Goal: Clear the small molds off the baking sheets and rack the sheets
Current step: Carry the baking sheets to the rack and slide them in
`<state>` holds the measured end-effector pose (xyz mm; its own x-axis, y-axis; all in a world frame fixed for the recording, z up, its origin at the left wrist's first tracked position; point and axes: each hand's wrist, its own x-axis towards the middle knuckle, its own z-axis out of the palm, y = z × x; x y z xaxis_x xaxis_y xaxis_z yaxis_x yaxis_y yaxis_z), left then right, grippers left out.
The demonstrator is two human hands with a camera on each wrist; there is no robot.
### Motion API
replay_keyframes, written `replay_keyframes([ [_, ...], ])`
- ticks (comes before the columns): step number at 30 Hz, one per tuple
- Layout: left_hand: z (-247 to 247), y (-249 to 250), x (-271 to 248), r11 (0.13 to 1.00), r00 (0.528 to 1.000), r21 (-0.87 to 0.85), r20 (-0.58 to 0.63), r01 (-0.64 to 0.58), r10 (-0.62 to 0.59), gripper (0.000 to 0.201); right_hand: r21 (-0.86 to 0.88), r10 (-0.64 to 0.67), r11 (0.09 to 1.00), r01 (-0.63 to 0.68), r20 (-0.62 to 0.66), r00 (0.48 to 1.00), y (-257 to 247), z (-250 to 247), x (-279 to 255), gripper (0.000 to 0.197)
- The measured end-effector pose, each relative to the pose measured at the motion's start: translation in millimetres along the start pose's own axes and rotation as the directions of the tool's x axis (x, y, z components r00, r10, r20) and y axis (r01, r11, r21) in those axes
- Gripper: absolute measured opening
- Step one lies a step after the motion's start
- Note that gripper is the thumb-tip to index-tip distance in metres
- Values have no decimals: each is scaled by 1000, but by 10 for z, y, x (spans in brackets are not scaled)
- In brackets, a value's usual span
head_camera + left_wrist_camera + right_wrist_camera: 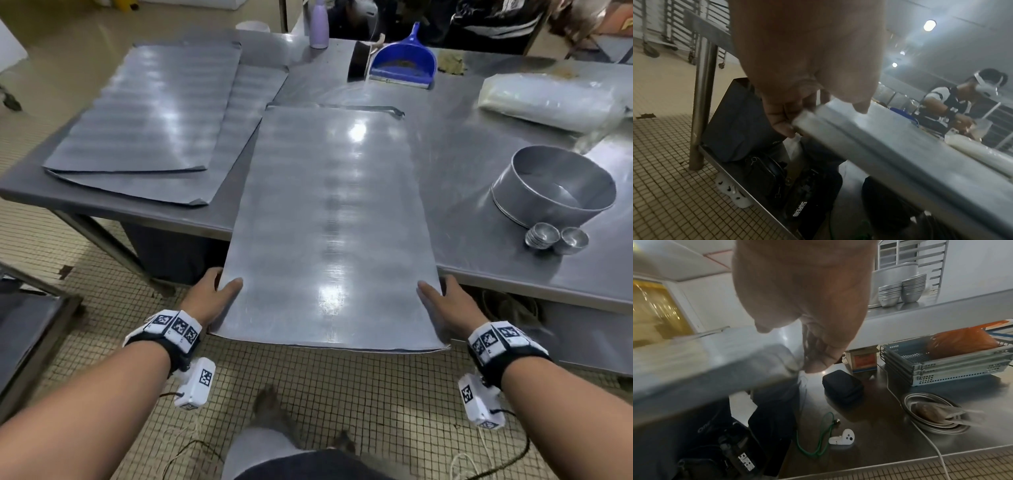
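Observation:
A bare grey baking sheet (329, 226) juts over the steel table's (479, 219) front edge toward me. My left hand (214, 294) grips its near left corner, thumb on top and fingers underneath; the left wrist view shows the sheet's edge (869, 134) pinched that way. My right hand (445, 301) holds the near right corner the same way, and the sheet (715, 360) shows in the right wrist view. Two more sheets (150, 106) lie overlapped at the table's back left. Two short stacks of small metal molds (556, 240) stand at the right, clear of every sheet.
A round cake tin (555, 185) stands behind the molds. A blue dustpan (404, 61), a lilac bottle (319, 24) and a plastic-wrapped bundle (551, 102) sit further back. Bags lie on the shelf under the table (764, 175). A wheeled sheet rack (674, 24) stands across the tiled floor.

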<state>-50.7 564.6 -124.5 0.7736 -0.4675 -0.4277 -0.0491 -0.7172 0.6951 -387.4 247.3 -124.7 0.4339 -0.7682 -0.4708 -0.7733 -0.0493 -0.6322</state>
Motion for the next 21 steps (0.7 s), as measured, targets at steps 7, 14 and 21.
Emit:
replay_keyframes([
  [7,47,7,310,999,999,-1,-35,-40,40,53,65,-35,997,44,-132,991,66,131,261,58],
  [14,163,145,503,997,991,-36,-118,-65,60,29,27,-58,997,67,-254,966,33,235,363,52],
  [21,117,136,462,992,980,-63,-171,-113,101,34,138,-89,982,128,-256,962,62,230,283,38],
])
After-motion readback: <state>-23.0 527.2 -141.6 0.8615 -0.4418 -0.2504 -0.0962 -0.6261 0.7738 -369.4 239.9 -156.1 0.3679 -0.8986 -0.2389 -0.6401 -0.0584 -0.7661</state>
